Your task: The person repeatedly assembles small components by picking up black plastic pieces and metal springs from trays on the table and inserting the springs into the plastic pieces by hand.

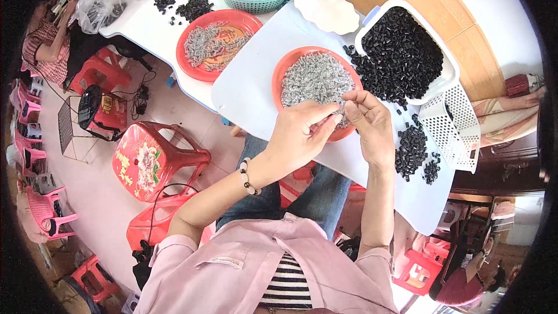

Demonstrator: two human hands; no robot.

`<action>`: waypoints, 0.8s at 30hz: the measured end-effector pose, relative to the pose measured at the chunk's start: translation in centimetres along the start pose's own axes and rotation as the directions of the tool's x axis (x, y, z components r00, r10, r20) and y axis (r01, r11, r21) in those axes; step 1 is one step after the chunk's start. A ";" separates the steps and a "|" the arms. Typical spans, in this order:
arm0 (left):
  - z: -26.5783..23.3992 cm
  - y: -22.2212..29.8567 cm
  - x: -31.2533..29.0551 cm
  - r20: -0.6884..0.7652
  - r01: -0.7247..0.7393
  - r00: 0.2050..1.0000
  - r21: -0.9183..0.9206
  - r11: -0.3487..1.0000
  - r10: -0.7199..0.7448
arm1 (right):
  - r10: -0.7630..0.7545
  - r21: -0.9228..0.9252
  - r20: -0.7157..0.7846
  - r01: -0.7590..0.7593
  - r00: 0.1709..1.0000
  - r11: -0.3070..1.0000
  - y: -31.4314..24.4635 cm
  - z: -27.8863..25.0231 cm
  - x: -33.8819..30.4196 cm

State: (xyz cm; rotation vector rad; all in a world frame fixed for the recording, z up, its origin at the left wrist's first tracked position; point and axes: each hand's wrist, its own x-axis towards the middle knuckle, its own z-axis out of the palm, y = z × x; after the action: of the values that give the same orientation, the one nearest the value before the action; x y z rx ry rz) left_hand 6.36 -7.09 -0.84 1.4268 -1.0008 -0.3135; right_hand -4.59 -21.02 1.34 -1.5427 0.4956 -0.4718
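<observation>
My left hand (303, 132) and my right hand (373, 128) meet over the near edge of a red plate (278, 75) heaped with small silver metal pieces (318, 78). Thumb and forefinger are pinched together on both hands, with the fingertips nearly touching. Whatever sits between them is too small to make out. To the right of my right hand, loose black plastic pieces (411, 146) lie on the pale blue tabletop (247, 90). A white tray (452, 75) holds a large pile of the same black pieces (401, 46), some spilling over its left side.
A white scalloped dish (325, 9) stands behind the plate, and a white perforated basket (450, 125) lies at the right. Farther left are another red plate (189, 61) and a green basket (256, 4). A red stool (145, 163) is on the floor; another person (49, 46) sits far left.
</observation>
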 end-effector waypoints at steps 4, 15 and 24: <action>0.0 0.0 0.3 0.016 -0.048 0.999 0.042 0.998 0.048 | -0.011 -0.019 0.016 0.011 1.000 1.000 -0.4 0.2 -0.2; 1.3 -1.1 1.1 0.050 0.332 0.925 -0.582 0.742 -0.376 | 0.018 -0.017 -0.137 -0.020 0.990 1.000 0.2 0.3 -0.1; 1.6 -2.2 1.2 -0.044 0.174 0.977 -0.414 0.894 -0.210 | -0.088 -0.121 -0.081 0.078 0.993 0.990 1.2 0.5 0.4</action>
State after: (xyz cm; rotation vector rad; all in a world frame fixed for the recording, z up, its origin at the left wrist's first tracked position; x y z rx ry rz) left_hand 6.73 -9.45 -2.59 1.1438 -0.6715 -0.5672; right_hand -3.99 -20.88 0.09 -1.6662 0.5348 -0.5837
